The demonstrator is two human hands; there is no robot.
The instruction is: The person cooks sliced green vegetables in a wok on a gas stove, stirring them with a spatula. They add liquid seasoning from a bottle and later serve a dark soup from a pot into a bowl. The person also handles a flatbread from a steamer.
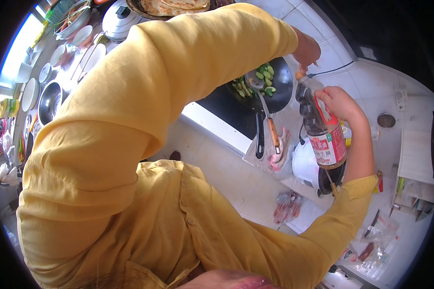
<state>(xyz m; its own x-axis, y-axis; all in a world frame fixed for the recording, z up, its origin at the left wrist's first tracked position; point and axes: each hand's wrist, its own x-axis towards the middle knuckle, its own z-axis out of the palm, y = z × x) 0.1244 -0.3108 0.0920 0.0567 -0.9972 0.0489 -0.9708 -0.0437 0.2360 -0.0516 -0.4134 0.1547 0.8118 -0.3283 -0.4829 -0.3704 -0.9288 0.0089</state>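
My right hand [341, 104] grips the red handle of a large plastic soy sauce bottle [327, 146], dark inside and with a printed red and white label. The orange cap [299, 75] is at the bottle's upper end. My left hand [307, 48] reaches across to it, a fingertip touching the cap; whether the fingers pinch it is hidden. Beside the bottle sits a black wok [284, 85] holding sliced cucumbers [264, 77] and greens. A metal spatula [266, 104] with a wooden handle rests in the wok. Both hands are in yellow sleeves.
Below the bottle stands a white pot [304, 166], partly hidden. Near the wok's handle [259, 137] lies a pink cloth [280, 151]. Flatbreads [173, 6], a lidded metal pot [119, 21] and several bowls stand at upper left. A black cord [331, 70] runs along the tiles.
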